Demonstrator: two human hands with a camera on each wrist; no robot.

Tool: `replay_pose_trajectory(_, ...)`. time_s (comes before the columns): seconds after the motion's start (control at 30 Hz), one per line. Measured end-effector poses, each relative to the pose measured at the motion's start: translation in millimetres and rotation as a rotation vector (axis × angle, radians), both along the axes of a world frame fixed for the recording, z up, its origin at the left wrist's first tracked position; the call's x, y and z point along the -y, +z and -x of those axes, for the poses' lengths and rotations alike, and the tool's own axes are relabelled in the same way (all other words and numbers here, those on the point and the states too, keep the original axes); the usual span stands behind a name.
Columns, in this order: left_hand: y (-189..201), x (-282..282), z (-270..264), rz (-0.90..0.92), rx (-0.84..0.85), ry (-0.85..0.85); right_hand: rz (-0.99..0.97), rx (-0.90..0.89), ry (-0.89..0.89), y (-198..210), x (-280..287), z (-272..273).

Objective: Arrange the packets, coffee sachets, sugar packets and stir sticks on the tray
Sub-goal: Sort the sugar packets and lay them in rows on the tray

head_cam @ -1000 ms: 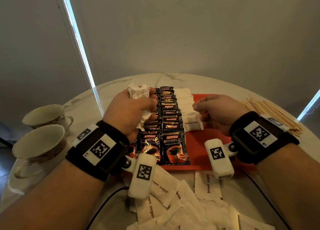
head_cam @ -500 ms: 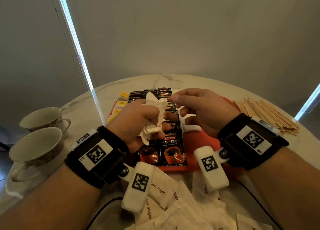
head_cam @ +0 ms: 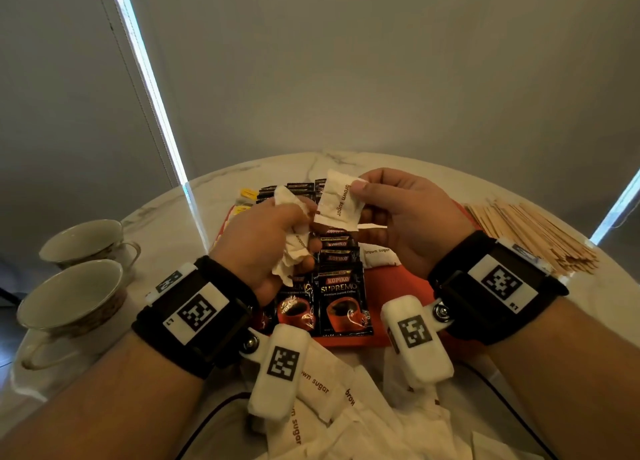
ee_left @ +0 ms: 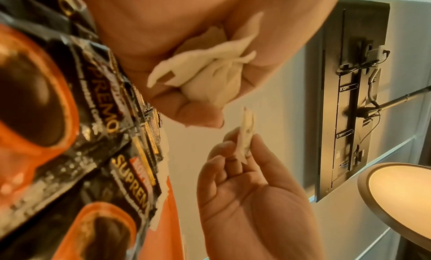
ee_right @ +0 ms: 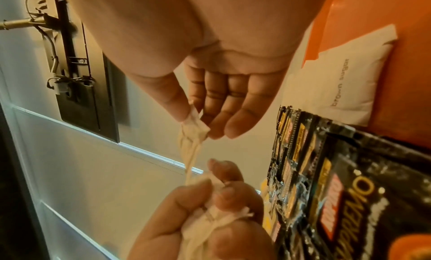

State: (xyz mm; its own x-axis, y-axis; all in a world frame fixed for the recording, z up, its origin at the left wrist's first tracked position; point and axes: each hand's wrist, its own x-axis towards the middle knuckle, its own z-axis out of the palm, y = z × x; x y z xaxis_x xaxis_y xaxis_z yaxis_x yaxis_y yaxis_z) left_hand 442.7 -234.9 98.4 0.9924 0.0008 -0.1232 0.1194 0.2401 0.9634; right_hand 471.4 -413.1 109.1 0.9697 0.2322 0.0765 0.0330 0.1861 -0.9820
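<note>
Marble table (head_cam: 166,213): two cups (head_cam: 74,297), loose sugar packets (head_cam: 322,387), stir sticks (head_cam: 530,234).

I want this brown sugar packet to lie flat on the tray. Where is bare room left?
Bare orange tray shows right of the coffee sachets, just nearer than the laid brown sugar packet, beneath the right hand. The tray's left side is crowded with sachets.

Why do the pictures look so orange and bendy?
Wrist views: warm light tints the hands and wall; the coffee sachets up close are blurry. Head view: the wide lens curves the table edge, and the window strip glares bright.
</note>
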Motion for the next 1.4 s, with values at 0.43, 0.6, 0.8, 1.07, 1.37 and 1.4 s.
replay_pose_trajectory(0.43,-7,-2,2,-0.268,0.173,-0.043,0.159,0.122,-0.006,-11,-8,4)
replay_pose_trajectory(0.6,-3,-4,1,-0.102,0.106,-0.015,0.225,0.150,0.049,-9,-6,5)
replay_pose_trajectory(0.8,-4,-5,1,-0.127,0.179,0.075,0.336,0.185,0.115,-3,2,5)
replay_pose_trajectory(1.07,-5,-5,-3,-0.001,0.119,0.119,0.234,0.102,-0.079,3,8,-2)
replay_pose_trajectory(1.37,-3,-8,-4,0.008,0.116,0.127,0.350,-0.061,-0.278,6,20,-10)
replay_pose_trajectory(1.4,-2,-10,-5,0.007,0.119,0.136,0.397,-0.106,-0.320,4,24,-13)
